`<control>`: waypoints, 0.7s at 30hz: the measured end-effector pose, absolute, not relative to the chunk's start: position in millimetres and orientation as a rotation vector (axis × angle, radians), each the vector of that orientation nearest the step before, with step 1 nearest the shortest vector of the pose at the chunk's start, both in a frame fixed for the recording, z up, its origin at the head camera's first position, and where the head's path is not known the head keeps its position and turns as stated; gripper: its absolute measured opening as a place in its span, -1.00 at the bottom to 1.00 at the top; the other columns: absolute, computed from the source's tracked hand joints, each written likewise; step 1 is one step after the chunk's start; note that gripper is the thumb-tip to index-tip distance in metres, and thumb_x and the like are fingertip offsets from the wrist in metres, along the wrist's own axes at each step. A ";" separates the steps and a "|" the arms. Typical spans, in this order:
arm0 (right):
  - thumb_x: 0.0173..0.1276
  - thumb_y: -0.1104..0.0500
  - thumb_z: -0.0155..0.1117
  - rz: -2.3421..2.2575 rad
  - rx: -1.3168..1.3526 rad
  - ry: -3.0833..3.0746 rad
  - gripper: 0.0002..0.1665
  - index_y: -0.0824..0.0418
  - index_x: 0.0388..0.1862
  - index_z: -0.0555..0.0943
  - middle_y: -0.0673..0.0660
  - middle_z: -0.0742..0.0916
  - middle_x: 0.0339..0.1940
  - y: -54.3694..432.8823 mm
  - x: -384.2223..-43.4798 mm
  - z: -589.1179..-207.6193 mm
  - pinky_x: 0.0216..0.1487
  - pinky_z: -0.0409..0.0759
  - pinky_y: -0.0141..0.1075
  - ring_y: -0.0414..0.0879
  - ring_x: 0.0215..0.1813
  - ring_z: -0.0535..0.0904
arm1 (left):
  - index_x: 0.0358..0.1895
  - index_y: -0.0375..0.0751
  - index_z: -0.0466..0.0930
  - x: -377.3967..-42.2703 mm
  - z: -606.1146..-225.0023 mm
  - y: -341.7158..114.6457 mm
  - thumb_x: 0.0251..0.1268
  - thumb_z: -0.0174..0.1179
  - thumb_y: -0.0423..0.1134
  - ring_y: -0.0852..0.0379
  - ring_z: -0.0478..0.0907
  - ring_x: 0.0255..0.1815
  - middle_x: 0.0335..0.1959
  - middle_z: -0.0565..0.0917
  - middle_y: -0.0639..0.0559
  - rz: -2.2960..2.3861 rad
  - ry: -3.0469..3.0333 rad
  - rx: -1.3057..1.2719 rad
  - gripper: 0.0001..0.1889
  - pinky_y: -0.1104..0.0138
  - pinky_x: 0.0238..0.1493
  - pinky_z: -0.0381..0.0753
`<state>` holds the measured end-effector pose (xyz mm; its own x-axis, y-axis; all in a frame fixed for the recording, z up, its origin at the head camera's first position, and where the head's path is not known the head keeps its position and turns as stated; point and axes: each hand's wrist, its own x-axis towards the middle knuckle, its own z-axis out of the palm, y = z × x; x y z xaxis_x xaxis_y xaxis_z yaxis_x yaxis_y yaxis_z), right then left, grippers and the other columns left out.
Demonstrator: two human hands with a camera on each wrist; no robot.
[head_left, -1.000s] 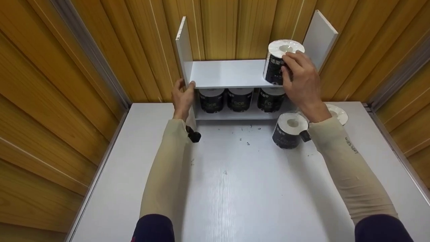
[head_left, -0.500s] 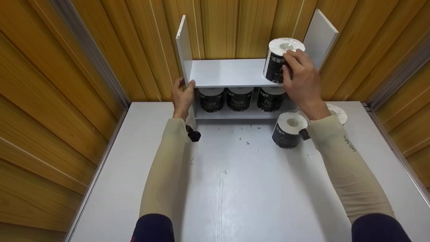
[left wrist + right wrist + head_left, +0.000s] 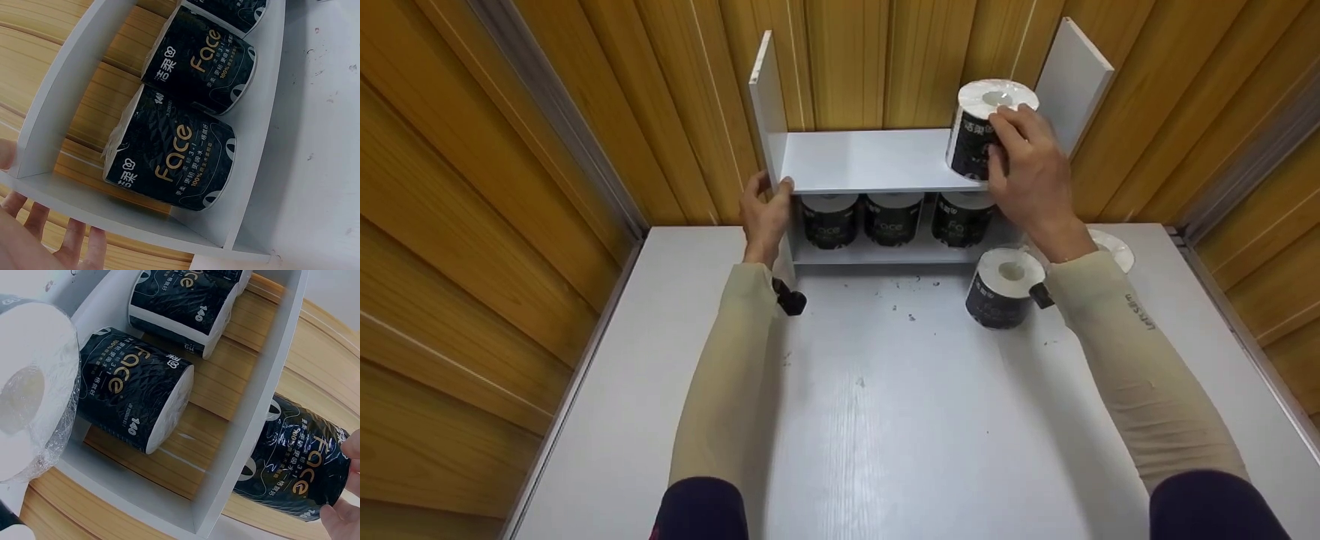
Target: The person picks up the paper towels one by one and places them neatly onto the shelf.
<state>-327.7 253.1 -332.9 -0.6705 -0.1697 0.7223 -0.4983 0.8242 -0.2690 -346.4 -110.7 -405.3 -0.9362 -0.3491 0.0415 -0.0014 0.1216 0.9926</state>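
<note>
A white two-level shelf (image 3: 862, 161) stands against the back of the table. My left hand (image 3: 766, 219) grips its left side panel (image 3: 769, 112), thumb at the upper board and fingers on the outer side, as the left wrist view shows. On the upper board, at the right end, a wrapped toilet paper roll (image 3: 971, 146) stands upright. My right hand (image 3: 1039, 176) holds this roll near its top between thumb and fingers. Below, several dark-labelled rolls (image 3: 174, 149) stand in a row in the lower compartment; my right hand hides its right end in the head view.
Another wrapped roll (image 3: 999, 300) stands on the white table (image 3: 870, 420) before the shelf's right end. One more roll (image 3: 1114, 251) is partly hidden behind my right wrist. The right side panel (image 3: 1076, 86) rises beside the held roll. Yellow wood-grain walls (image 3: 457, 225) enclose the table.
</note>
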 end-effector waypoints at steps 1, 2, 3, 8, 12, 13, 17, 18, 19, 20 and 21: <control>0.59 0.26 0.17 0.581 0.485 -2.291 -0.50 0.28 0.46 0.58 0.27 0.61 0.47 253.5 -327.9 -332.7 0.66 0.31 0.02 0.22 0.62 0.39 | 0.55 -0.05 0.41 -346.4 -405.3 -110.4 0.60 0.21 0.01 0.02 0.34 0.56 0.53 0.45 -0.03 -1.892 -2.137 0.346 -0.43 0.06 0.59 0.35; 0.59 0.26 0.17 0.578 0.483 -2.297 -0.49 0.27 0.47 0.58 0.27 0.61 0.48 254.1 -328.1 -332.5 0.66 0.30 0.02 0.22 0.62 0.39 | 0.54 -0.06 0.41 -346.5 -405.3 -110.1 0.60 0.21 0.01 0.02 0.34 0.56 0.53 0.45 -0.04 -1.891 -2.137 0.345 -0.43 0.06 0.59 0.35; 0.59 0.26 0.17 0.575 0.480 -2.302 -0.49 0.27 0.47 0.58 0.27 0.60 0.48 254.7 -328.2 -332.3 0.67 0.30 0.02 0.22 0.63 0.38 | 0.54 -0.06 0.42 -346.6 -405.3 -109.8 0.59 0.21 0.01 0.02 0.34 0.56 0.52 0.45 -0.04 -1.888 -2.138 0.344 -0.43 0.06 0.60 0.35; 0.60 0.29 0.14 0.574 0.476 -2.312 -0.49 0.28 0.48 0.57 0.28 0.60 0.49 256.9 -329.4 -332.2 0.67 0.29 0.02 0.22 0.63 0.38 | 0.52 -0.04 0.45 -346.7 -405.5 -108.9 0.59 0.22 0.02 0.01 0.37 0.53 0.51 0.47 -0.04 -1.877 -2.152 0.344 -0.45 0.05 0.57 0.38; 0.61 0.29 0.10 0.567 0.479 -2.322 -0.48 0.27 0.50 0.55 0.29 0.59 0.50 256.3 -331.6 -331.6 0.67 0.29 0.01 0.22 0.64 0.37 | 0.52 0.00 0.45 -345.4 -405.7 -110.0 0.58 0.21 0.04 0.00 0.36 0.54 0.52 0.45 -0.03 -1.876 -2.154 0.347 -0.45 0.03 0.55 0.40; 0.61 0.29 0.10 0.563 0.479 -2.324 -0.47 0.27 0.50 0.54 0.29 0.58 0.51 256.0 -332.2 -331.5 0.67 0.29 0.01 0.22 0.64 0.37 | 0.52 0.00 0.45 -345.1 -405.8 -110.3 0.58 0.21 0.04 0.00 0.35 0.54 0.53 0.44 -0.03 -1.876 -2.155 0.348 -0.45 0.02 0.55 0.40; 0.60 0.28 0.12 0.551 0.481 -2.335 -0.46 0.27 0.51 0.53 0.29 0.58 0.51 255.5 -334.3 -331.3 0.67 0.28 0.02 0.22 0.64 0.36 | 0.52 0.03 0.44 -343.8 -405.7 -111.1 0.59 0.20 0.06 0.01 0.34 0.55 0.53 0.43 -0.02 -1.877 -2.165 0.361 -0.46 0.02 0.56 0.40; 0.59 0.28 0.13 0.549 0.481 -2.340 -0.45 0.27 0.52 0.53 0.29 0.57 0.51 255.4 -334.8 -331.3 0.67 0.28 0.02 0.22 0.65 0.36 | 0.53 0.02 0.44 -343.8 -405.8 -111.4 0.59 0.20 0.06 0.01 0.34 0.55 0.54 0.43 -0.02 -1.877 -2.163 0.363 -0.45 0.03 0.56 0.40; 0.59 0.28 0.13 0.546 0.482 -2.342 -0.45 0.27 0.52 0.53 0.29 0.57 0.51 255.4 -335.5 -331.2 0.67 0.28 0.02 0.22 0.65 0.36 | 0.53 0.02 0.43 -343.8 -405.7 -111.7 0.59 0.20 0.06 0.01 0.34 0.55 0.54 0.43 -0.02 -1.877 -2.162 0.364 -0.44 0.03 0.56 0.40; 0.59 0.28 0.13 0.544 0.483 -2.344 -0.45 0.27 0.52 0.53 0.29 0.57 0.51 255.5 -336.2 -331.2 0.67 0.28 0.02 0.22 0.65 0.36 | 0.54 0.02 0.43 -343.6 -405.7 -111.9 0.59 0.20 0.05 0.01 0.35 0.55 0.53 0.43 -0.02 -1.877 -2.160 0.365 -0.44 0.04 0.56 0.40; 0.59 0.28 0.13 0.544 0.485 -2.346 -0.45 0.27 0.52 0.53 0.29 0.57 0.51 255.6 -337.0 -331.1 0.67 0.28 0.02 0.22 0.65 0.36 | 0.54 0.01 0.42 -343.4 -405.6 -112.0 0.60 0.20 0.05 0.01 0.35 0.55 0.53 0.43 -0.02 -1.879 -2.158 0.364 -0.44 0.04 0.55 0.41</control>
<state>-337.0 255.6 -331.1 -0.7054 -0.1945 0.6816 -0.4746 0.8438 -0.2505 -343.4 -112.0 -405.6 -0.9357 -0.3516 0.0283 -0.0202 0.1335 0.9908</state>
